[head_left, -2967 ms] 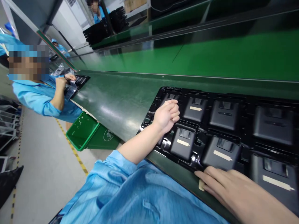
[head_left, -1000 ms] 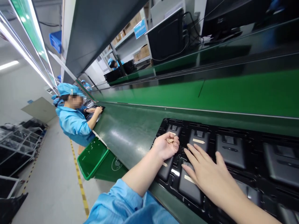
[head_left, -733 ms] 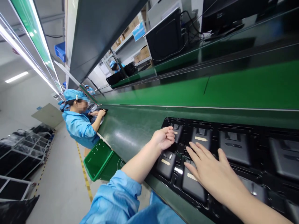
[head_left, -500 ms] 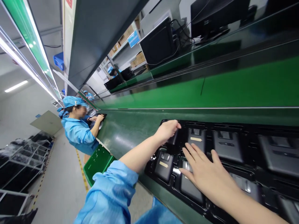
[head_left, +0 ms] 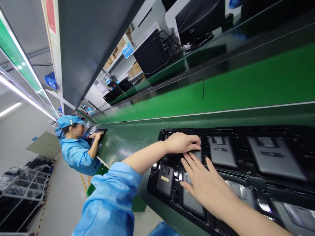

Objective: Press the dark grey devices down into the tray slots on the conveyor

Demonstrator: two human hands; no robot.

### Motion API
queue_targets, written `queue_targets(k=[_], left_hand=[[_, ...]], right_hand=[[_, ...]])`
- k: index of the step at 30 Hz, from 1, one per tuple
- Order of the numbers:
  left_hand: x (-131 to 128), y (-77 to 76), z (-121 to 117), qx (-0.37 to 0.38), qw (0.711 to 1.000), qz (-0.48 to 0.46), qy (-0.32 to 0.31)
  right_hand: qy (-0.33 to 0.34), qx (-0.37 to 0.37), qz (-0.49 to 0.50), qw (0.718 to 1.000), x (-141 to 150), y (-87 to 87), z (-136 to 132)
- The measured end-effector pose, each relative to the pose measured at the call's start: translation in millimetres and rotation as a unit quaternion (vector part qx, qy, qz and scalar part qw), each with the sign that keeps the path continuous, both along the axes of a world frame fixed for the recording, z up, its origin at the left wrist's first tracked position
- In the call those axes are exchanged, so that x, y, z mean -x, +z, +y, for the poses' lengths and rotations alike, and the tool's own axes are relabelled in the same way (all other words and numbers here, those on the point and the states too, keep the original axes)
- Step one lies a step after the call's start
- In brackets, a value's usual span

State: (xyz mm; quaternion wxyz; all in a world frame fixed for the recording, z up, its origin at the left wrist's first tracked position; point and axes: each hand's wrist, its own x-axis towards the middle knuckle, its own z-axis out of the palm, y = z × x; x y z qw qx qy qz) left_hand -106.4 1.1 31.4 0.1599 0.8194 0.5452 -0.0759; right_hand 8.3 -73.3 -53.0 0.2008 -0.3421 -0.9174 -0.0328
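Observation:
A black plastic tray holds several dark grey rectangular housings that look like phone back covers, each in its own pocket. My left hand is over a back-row housing, fingers bent and pressed together; whatever lies between the fingertips is hidden. Just in front, my right hand is spread flat, its fingertips at that same housing and its palm over a front-row housing. On the front-left housing sits a short yellowish strip. Other back-row housings show a dark oval slot.
The tray lies on a green bench top beside a green upright panel. Above stand a monitor and a black box-shaped device. A co-worker in blue works farther left. A green bin is below the bench edge.
My left hand has shifted right, from the back-left pocket to the adjacent housing, covering the spot where a yellowish strip showed. My right hand stays spread beside it. The view has turned slightly.

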Motion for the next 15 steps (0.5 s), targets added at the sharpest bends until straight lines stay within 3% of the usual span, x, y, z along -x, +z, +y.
queue_targets(k=[7,15], left_hand=[[10,-12.6,15,0.06,0.991,-0.113,-0.047],[12,-10.9,21,0.073,0.988,-0.11,-0.079]], right_hand=[[-0.007,0.01,0.014,1.0,4,-5.8,2],[-0.01,0.014,0.009,1.0,5,-9.4,1]])
